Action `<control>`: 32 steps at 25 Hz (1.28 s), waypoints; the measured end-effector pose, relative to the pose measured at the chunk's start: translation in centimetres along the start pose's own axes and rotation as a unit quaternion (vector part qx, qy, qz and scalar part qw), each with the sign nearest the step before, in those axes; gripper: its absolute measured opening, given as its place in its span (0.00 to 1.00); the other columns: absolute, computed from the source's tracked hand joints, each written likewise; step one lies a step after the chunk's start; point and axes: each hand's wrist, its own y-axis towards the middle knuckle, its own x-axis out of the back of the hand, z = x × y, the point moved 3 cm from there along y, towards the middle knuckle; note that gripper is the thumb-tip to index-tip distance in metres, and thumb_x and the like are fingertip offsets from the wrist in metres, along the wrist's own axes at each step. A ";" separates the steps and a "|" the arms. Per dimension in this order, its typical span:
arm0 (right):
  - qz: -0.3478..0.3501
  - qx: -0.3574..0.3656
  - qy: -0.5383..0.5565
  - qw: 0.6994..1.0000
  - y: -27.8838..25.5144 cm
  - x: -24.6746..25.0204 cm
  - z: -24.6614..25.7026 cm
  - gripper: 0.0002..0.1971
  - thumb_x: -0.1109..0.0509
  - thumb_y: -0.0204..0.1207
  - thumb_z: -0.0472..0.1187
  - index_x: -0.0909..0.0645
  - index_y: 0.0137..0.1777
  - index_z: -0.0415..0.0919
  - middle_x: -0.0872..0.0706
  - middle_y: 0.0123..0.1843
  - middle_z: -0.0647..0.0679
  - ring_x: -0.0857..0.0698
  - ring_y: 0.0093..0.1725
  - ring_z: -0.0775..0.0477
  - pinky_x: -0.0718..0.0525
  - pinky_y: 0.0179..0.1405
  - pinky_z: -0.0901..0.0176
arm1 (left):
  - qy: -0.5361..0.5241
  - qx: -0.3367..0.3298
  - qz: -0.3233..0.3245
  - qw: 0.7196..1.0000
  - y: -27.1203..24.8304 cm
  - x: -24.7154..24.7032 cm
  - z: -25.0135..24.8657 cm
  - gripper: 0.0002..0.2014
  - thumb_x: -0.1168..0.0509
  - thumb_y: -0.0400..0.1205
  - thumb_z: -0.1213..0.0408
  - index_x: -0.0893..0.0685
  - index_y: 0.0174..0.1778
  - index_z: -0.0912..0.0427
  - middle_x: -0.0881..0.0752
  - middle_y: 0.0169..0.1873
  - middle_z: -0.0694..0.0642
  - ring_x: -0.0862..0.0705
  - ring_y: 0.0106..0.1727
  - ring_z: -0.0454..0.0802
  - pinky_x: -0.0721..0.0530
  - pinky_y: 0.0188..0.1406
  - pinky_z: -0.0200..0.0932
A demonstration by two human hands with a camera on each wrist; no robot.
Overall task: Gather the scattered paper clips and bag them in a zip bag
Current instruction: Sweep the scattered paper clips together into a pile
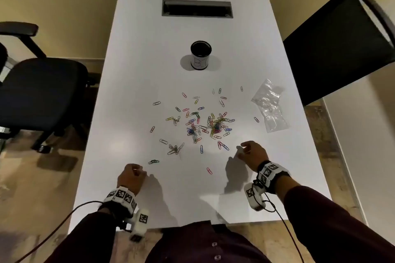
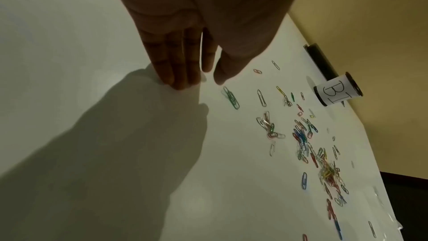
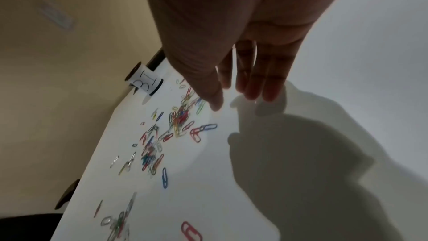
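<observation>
Many coloured paper clips [image 1: 213,126] lie scattered over the middle of the white table [image 1: 139,60], thickest in a central heap [image 2: 329,173] [image 3: 180,116]. A clear zip bag [image 1: 269,107] lies flat and crumpled at the right. My left hand [image 1: 136,172] [image 2: 200,81] is at the near left, its fingertips on the bare table beside a small green clip cluster [image 1: 153,161] [image 2: 230,97], holding nothing. My right hand [image 1: 241,151] [image 3: 234,101] hovers with relaxed fingers just right of red and blue clips [image 3: 203,129], empty in the wrist view.
A black cup [image 1: 201,55] labelled "BI" stands behind the clips. A cable slot [image 1: 196,8] is at the far end. Black chairs stand left [image 1: 38,92] and right [image 1: 333,38] of the table. A lone pink clip [image 1: 209,170] lies between my hands.
</observation>
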 end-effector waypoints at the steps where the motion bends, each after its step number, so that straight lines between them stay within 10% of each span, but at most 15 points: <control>1: -0.012 0.002 0.015 1.000 0.2 -0.6 0.6 0.21 0.20 0.70 0.42 0.18 0.62 0.42 0.16 0.46 0.50 0.16 0.48 0.46 0.21 0.46 0.60 | -0.027 0.013 -0.004 1.000 0.4 -0.6 -0.1 0.10 0.27 0.76 0.61 0.19 0.51 0.53 0.10 0.41 0.55 0.11 0.47 0.61 0.14 0.57 0.55; 5: -0.041 0.015 -0.018 0.999 0.7 -4.2 2.9 0.09 0.25 0.65 0.42 0.19 0.43 0.43 0.21 0.40 0.45 0.22 0.40 0.44 0.29 0.32 0.67 | -0.062 0.021 -0.036 0.997 0.4 -3.0 -2.5 0.13 0.26 0.76 0.62 0.19 0.54 0.57 0.10 0.46 0.60 0.12 0.52 0.62 0.17 0.62 0.55; 9: -0.014 0.040 -0.066 0.997 1.5 -6.9 5.0 0.16 0.26 0.72 0.38 0.16 0.60 0.37 0.17 0.60 0.37 0.19 0.61 0.37 0.23 0.59 0.57 | -0.070 -0.020 -0.044 0.996 0.0 -5.2 -6.2 0.15 0.26 0.76 0.65 0.16 0.57 0.63 0.11 0.51 0.63 0.14 0.57 0.61 0.21 0.60 0.48; 12: 0.027 0.108 -0.069 0.991 1.3 -7.6 7.6 0.14 0.28 0.73 0.37 0.15 0.56 0.30 0.12 0.55 0.35 0.16 0.59 0.34 0.18 0.60 0.49 | -0.121 -0.064 0.004 0.991 0.1 -6.4 -7.8 0.14 0.27 0.77 0.65 0.17 0.57 0.62 0.11 0.49 0.59 0.14 0.54 0.58 0.18 0.61 0.49; 17: 0.051 0.075 -0.013 0.996 -1.2 -7.0 4.8 0.04 0.24 0.72 0.46 0.16 0.45 0.53 0.13 0.45 0.57 0.16 0.47 0.55 0.21 0.46 0.66 | -0.172 -0.070 0.009 0.983 -0.2 -5.3 -5.6 0.07 0.28 0.79 0.63 0.16 0.51 0.57 0.11 0.44 0.54 0.13 0.46 0.54 0.16 0.54 0.48; 21: 0.128 0.051 -0.094 0.986 -4.0 -7.9 2.2 0.09 0.21 0.68 0.48 0.20 0.34 0.56 0.15 0.38 0.60 0.14 0.46 0.52 0.19 0.44 0.61 | -0.173 -0.011 0.065 0.983 0.5 -5.5 -3.1 0.03 0.30 0.80 0.65 0.14 0.40 0.56 0.09 0.35 0.60 0.11 0.40 0.61 0.12 0.44 0.52; 32: 0.030 0.051 -0.008 0.998 0.7 -11.3 9.2 0.06 0.24 0.72 0.46 0.14 0.35 0.48 0.07 0.44 0.52 0.11 0.48 0.49 0.13 0.51 0.56 | -0.236 -0.026 0.119 0.964 1.6 -8.0 -8.2 0.03 0.32 0.80 0.71 0.17 0.46 0.60 0.12 0.38 0.62 0.16 0.33 0.53 0.18 0.35 0.42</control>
